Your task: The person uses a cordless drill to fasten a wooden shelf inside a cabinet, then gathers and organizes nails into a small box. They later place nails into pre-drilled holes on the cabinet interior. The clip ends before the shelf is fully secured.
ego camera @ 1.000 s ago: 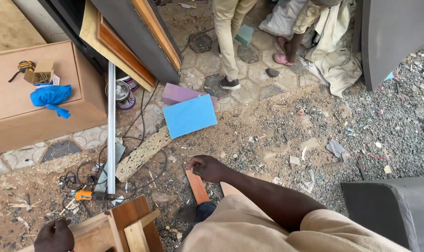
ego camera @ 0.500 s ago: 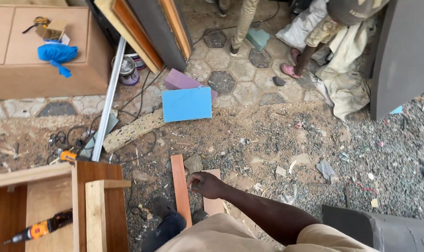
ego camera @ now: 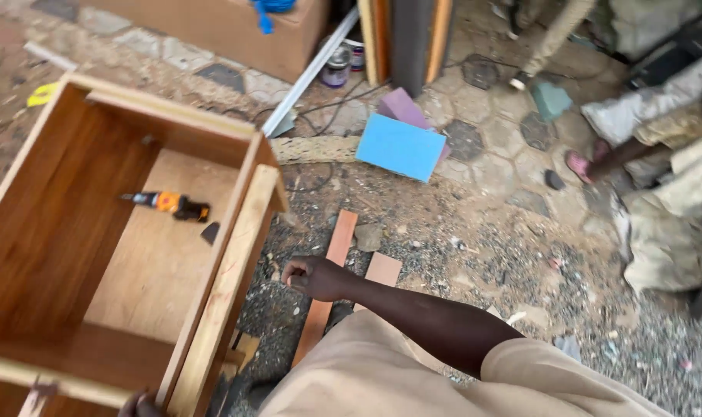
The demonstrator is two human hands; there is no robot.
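The right hand (ego camera: 314,276) has a loose, curled grip with nothing in it that I can make out, fingers bent in like a half fist, hovering just over the long reddish wood strip (ego camera: 329,278) lying on the gravel ground (ego camera: 482,255). Just beside that strip, on its right, sits a shorter pale wood offcut (ego camera: 383,269), partly under the forearm.

The left hand (ego camera: 140,404) only peeks in at the bottom edge, right up against the near corner of the open wooden cabinet box (ego camera: 65,232). Can't tell whether that grip is clamped on the frame or just resting, too little of it shows.

Inside the box, on the plywood back panel, there's an orange and black power tool (ego camera: 169,204) lying flat, well away from both hands.

Further out: a blue foam block (ego camera: 401,147) with a purple block (ego camera: 403,108) tucked behind it, a white metal bar (ego camera: 308,73) running diagonally, a couple of small tins (ego camera: 338,66), and a plain brown cabinet (ego camera: 227,27) at the top with a blue rag (ego camera: 270,8) on it. Another person's legs (ego camera: 637,135) are stretched out on the right side, one foot in a pink sandal (ego camera: 579,164).
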